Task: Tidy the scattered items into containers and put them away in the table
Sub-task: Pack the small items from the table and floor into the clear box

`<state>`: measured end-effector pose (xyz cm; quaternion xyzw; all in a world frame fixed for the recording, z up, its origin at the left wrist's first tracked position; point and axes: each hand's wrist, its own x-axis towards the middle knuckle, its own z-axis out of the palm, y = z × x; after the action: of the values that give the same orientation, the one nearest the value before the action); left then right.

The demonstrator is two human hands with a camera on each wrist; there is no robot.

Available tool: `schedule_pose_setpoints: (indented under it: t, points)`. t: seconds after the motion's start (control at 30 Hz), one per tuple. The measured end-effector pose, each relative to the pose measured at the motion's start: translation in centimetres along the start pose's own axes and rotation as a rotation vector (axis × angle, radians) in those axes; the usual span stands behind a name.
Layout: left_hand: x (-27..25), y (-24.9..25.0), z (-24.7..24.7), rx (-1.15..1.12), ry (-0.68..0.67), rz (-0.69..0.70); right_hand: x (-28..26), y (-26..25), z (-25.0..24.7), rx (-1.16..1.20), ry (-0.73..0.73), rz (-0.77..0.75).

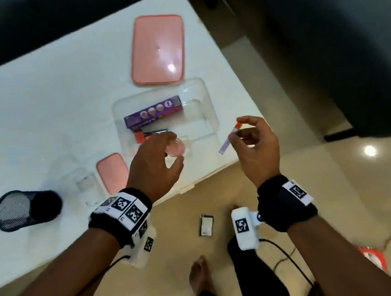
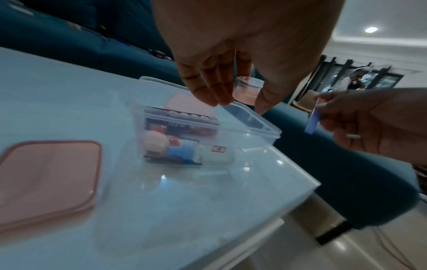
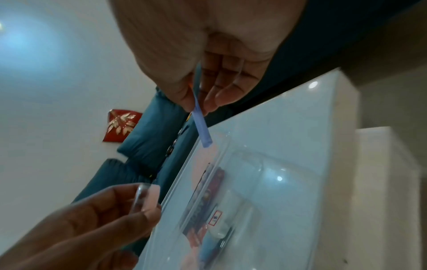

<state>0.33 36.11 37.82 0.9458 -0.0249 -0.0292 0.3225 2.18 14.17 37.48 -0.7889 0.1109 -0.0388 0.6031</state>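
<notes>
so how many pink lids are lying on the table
2: a large pink lid beyond the clear container, and a small pink lid by the left hand.

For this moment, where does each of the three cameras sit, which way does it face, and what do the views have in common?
Head: on the person's head, looking down at the white table; both forearms, left hand, right hand and a bare foot show.
Left wrist: along the left hand toward the clear container; the right hand shows at the edge.
Right wrist: under the right hand, tilted toward the table edge; the left hand shows below.
Shared: all three show the small clear jar and the blue strip.
</notes>
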Motion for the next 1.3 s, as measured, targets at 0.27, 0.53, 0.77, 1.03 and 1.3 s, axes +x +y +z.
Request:
schedule_pose_setpoints:
  t: [0.27, 0.53, 0.77, 1.03, 1.3]
  points:
    - [3.9, -4.0, 0.0, 0.129, 0.014, -0.252, 7.9, -0.3, 7.4, -0.481, -0.405, -0.222]
    - [7.1, -3.0, 3.0, 0.135, -0.053, -0.438, 10.4, 1.5, 8.1, -0.937, -0.672, -0.521]
    - [5.2, -4.2, 2.8, 0.025, 0.025, -0.331, 11.8, 1.4, 8.3, -0.967, -0.680, -0.445]
    - [0.3, -3.7, 1.4, 0.082, 0.161, -0.170, 11.9, 1.1, 7.3, -0.823, -0.737, -0.369]
    - [-8.0, -2.5, 3.1, -0.204, 0.149, -0.429, 5.9, -0.6, 4.9, -0.490, -0.624, -0.410]
